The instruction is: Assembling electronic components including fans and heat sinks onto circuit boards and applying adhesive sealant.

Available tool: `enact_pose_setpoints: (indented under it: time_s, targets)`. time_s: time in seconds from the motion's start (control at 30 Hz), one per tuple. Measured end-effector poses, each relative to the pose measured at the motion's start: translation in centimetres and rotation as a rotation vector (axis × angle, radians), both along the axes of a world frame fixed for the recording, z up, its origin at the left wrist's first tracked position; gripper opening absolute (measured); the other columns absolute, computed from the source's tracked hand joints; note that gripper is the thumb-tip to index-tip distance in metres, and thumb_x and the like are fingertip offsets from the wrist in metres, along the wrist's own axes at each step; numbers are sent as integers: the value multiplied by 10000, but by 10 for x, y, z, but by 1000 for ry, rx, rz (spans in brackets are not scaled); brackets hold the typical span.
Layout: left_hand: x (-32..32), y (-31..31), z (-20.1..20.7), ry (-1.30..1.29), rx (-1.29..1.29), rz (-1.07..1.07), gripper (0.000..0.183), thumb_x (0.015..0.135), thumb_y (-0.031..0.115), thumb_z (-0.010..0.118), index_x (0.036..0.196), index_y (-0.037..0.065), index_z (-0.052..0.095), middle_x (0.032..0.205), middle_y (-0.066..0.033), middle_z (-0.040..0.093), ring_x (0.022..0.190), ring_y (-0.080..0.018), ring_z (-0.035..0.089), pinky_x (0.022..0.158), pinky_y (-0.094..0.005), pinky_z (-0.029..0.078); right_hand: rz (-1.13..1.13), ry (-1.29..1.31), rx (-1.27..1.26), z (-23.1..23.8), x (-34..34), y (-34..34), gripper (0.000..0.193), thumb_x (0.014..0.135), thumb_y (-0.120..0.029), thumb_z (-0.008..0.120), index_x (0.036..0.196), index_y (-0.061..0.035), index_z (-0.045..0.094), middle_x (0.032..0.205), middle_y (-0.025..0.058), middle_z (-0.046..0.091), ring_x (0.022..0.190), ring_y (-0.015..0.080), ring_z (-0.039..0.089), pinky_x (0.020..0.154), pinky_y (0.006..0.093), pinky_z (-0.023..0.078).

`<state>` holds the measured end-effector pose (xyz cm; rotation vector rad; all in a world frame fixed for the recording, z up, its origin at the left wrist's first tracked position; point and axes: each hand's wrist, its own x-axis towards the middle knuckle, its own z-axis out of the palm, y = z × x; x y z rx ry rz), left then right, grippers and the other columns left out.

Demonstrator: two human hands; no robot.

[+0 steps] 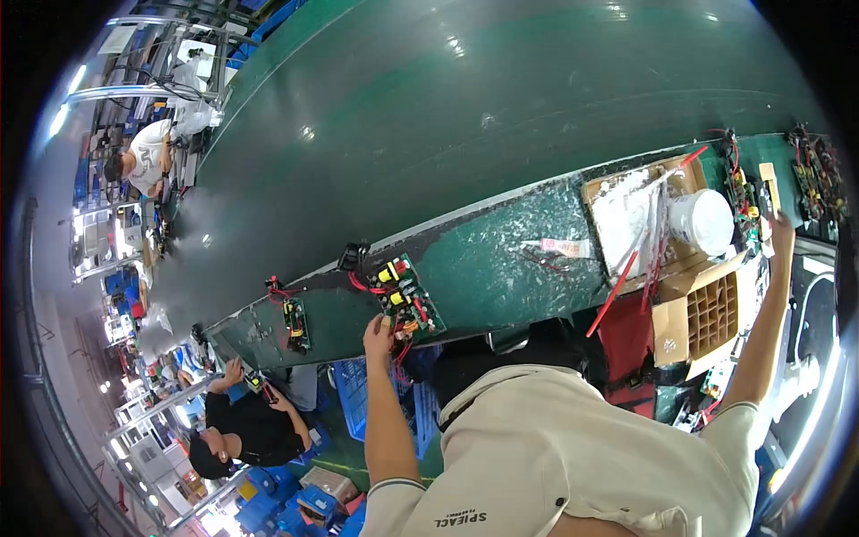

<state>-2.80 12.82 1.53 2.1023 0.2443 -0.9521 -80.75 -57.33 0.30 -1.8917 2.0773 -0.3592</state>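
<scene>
Left hand [378,333], fingers curled, touches the green circuit board [408,295] at lower centre. Right hand [782,228] grip unclear, near right-edge boards [747,204]; brown cardboard box [707,313] below.

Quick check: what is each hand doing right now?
Left hand: fingers curled on the edge of the green circuit board.
Right hand: touching the far circuit board; grip cannot be told.

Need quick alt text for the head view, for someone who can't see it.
The left hand touches a green circuit board at the edge of a green conveyor bench; the right hand reaches another board beside a white tub and cardboard box.
</scene>
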Motion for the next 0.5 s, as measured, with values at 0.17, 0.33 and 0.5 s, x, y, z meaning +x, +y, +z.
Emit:
enact_pose_setpoints:
  time_s: [0.17,0.33,0.5]
  targets:
    - [36,48,17,-127,-90,7,389,869,105,645,1234,1,562,947,-53,631,744,-89,564,582,-211,421,163,-543,-49,194,305,186,416,945,-258,579,1251,25,568,1170,106,638,1073,162,590,945,284,436]
    - [70,81,-7,3,-147,-140,289,861,64,633,1147,28,616,977,-51,644,835,-129,625,639,-227,460,466,-462,535,167,469,388,277,887,-204,613,1080,-10,658,998,117,670,905,176,639,796,297,497]
    - [50,90,14,336,-72,-294,191,901,73,579,1080,33,631,946,-61,657,813,-110,599,655,-240,471,662,-580,1104,38,528,578,436,846,-252,718,1170,17,603,1085,155,655,989,212,626,868,341,497]
